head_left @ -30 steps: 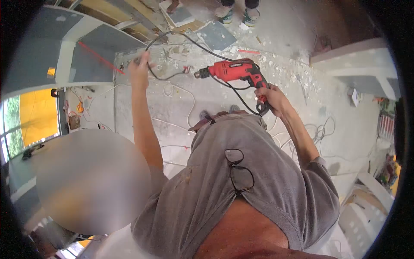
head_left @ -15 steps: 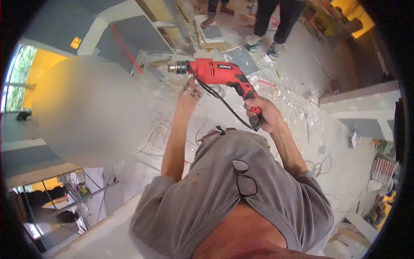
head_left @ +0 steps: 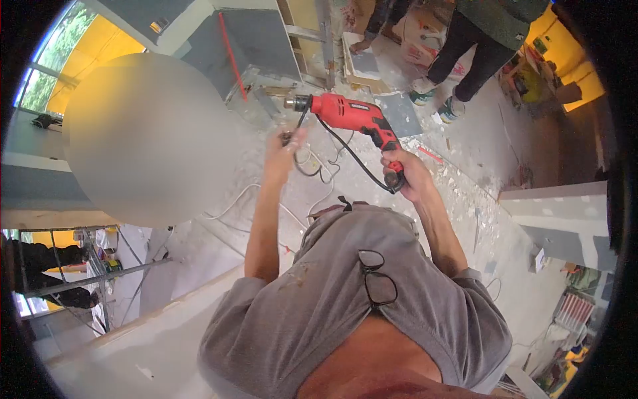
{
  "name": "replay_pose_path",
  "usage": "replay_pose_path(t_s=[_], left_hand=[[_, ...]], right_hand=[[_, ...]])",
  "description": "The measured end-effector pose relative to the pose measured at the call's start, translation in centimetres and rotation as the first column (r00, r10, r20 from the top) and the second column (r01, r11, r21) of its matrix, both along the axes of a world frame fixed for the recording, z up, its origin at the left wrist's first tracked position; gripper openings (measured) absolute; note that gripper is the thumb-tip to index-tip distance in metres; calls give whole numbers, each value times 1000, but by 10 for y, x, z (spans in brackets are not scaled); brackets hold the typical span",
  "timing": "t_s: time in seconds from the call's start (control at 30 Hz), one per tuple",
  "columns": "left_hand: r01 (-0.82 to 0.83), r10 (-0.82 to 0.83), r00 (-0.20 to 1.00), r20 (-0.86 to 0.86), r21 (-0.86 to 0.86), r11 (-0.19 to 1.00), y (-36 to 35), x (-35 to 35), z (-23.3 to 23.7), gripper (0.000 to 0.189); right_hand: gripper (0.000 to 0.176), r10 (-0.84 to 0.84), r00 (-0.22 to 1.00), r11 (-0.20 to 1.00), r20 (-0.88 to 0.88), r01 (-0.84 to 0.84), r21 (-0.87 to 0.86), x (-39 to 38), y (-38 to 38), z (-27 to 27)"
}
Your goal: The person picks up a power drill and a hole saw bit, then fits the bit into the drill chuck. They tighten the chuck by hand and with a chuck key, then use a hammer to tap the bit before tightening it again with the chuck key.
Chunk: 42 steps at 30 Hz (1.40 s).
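A red and black power drill (head_left: 347,114) is held up in front of my body, its metal chuck pointing left. My right hand (head_left: 415,175) is closed around the drill's handle. From the handle's base a black power cord (head_left: 353,161) runs up to the neck behind the chuck. My left hand (head_left: 279,157), somewhat blurred, is closed on a stretch of this cord, below and left of the chuck. A further loop of cord hangs beside that hand.
Another person (head_left: 465,60) stands at the back right, and someone's hand reaches to a board beside them. White cables (head_left: 249,193) and debris lie on the dusty floor. A red strip (head_left: 232,56) leans on grey panels. Metal scaffolding (head_left: 100,282) is at lower left.
My left hand has moved slightly left and down from the chuck, drawing the cord with it. The drill has shifted a little right in view. The view has turned, showing more of the other person.
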<state>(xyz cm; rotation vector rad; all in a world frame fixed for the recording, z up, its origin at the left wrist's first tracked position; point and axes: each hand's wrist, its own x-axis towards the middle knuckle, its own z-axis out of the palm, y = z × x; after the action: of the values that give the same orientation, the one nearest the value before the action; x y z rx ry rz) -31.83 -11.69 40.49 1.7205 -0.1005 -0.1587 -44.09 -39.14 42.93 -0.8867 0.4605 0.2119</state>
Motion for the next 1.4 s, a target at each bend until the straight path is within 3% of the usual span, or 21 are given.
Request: replay_pose_path(t_s=[0.1, 0.17, 0.3, 0.37, 0.4, 0.47, 0.5, 0.57, 0.6, 0.63, 0.67, 0.7, 0.77, 0.9, 0.97, 1.03, 1.07, 1.13, 1.27, 1.37, 1.4], left_hand=[[-204, 197, 977, 77, 103, 973, 45, 20, 28, 31], [-217, 205, 945, 253, 16, 976, 69, 64, 18, 34], [-254, 243, 946, 213, 22, 967, 107, 101, -13, 31], [-184, 114, 979, 170, 489, 852, 129, 96, -38, 28], [-176, 111, 981, 158, 497, 850, 136, 89, -61, 28], [-372, -128, 845, 520, 742, 558, 145, 72, -103, 46], [-366, -137, 845, 517, 745, 558, 139, 60, -92, 46], [-337, 122, 885, 449, 440, 832, 116, 27, -67, 47], [-325, 112, 889, 444, 441, 836, 102, 18, -50, 47], [-156, 139, 984, 112, 161, 975, 87, 5, -31, 47], [-84, 42, 974, -222, -183, 980, 68, -4, -17, 47], [-83, 39, 972, -230, -182, 980, 42, -8, -1, 47], [-283, -73, 911, -405, -746, 603, -8, -6, 23, 50], [-233, -200, 915, -350, -865, 444, -57, 14, 32, 66], [-371, -23, 905, -425, -814, 446, -73, 12, 25, 65], [-390, 10, 903, -431, -808, 441, -84, 4, 21, 61], [-422, 49, 895, -444, -803, 420, -86, -1, 16, 57], [-438, 49, 885, -463, -793, 424, -84, -6, -8, 52], [-448, 229, 894, -385, -739, 503, -90, -14, -40, 52], [-605, 20, 794, -607, -787, 122, -109, -23, -34, 59], [-612, 30, 790, -613, -782, 121, -114, -23, -33, 59]], right_hand=[[17, 79, 997, 997, 15, -79, -14, -5, 5, -3], [16, 90, 995, 996, -34, -91, -24, -7, 14, 5], [16, 116, 991, 993, -61, -117, -11, -9, 24, 10], [16, 102, 994, 994, -47, -103, -21, -3, 32, 22], [16, 77, 997, 997, -31, -78, -26, 0, 34, 28], [15, 83, 996, 996, -20, -84, -37, 12, 35, 37], [15, 99, 995, 994, 18, -98, -41, 20, 32, 40], [16, 99, 994, 994, 45, -97, -40, 34, 29, 47], [16, 105, 990, 981, 93, -88, -176, 44, 30, 53], [16, 120, 985, 948, 127, -76, -308, 48, 31, 58], [16, 114, 987, 948, 112, -75, -310, 53, 33, 61], [16, 112, 980, 945, 161, -55, -323, 59, 38, 66], [17, 109, 971, 944, 212, -35, -327, 72, 45, 62], [21, 257, 947, 804, 192, -99, -587, 75, 53, 44], [27, 273, 943, 765, 189, -94, -637, 73, 55, 22], [42, 368, 923, 547, 111, -119, -828, 64, 56, 12], [42, 356, 928, 561, 113, -116, -820, 61, 55, 12], [52, 550, 833, 406, 60, -205, -891, 51, 50, 8], [42, 550, 828, 444, 104, -185, -877, 37, 35, -21], [42, 611, 774, 426, 168, -142, -893, 31, 20, -27], [42, 645, 753, 400, 131, -186, -898, 29, 14, -23]])
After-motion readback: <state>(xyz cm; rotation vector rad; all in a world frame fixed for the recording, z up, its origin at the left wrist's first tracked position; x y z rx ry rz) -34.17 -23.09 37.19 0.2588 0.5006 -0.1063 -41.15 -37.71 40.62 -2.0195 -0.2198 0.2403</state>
